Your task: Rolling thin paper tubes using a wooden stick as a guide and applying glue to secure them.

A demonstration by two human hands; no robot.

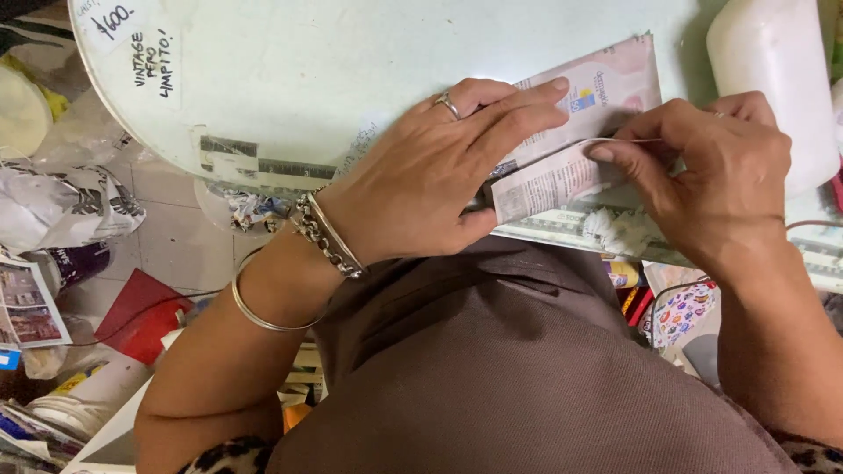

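Two bare hands work a strip of printed paper point(562, 180) at the near edge of a pale round table point(351, 79). The left hand point(430, 180) lies flat with fingers stretched out, pressing down on the paper – a silver ring point(449, 106) on one finger, a chain bracelet point(327, 235) and a thin bangle point(263, 307) at the wrist. The right hand point(711, 171) is curled, its thumb and forefinger pinched on a thin wire or stick point(628, 140) that lies along the fold of the paper; the sheet looks partly rolled around it. The paper sits between the hands, touching both, on the table's front rim – part of it pink and white, part grey newsprint. A white plastic bottle point(773, 70) stands just beyond the right hand. Below the table, on the tiled floor to the left, lie crumpled newspaper point(61, 206) and a red sheet point(145, 312)
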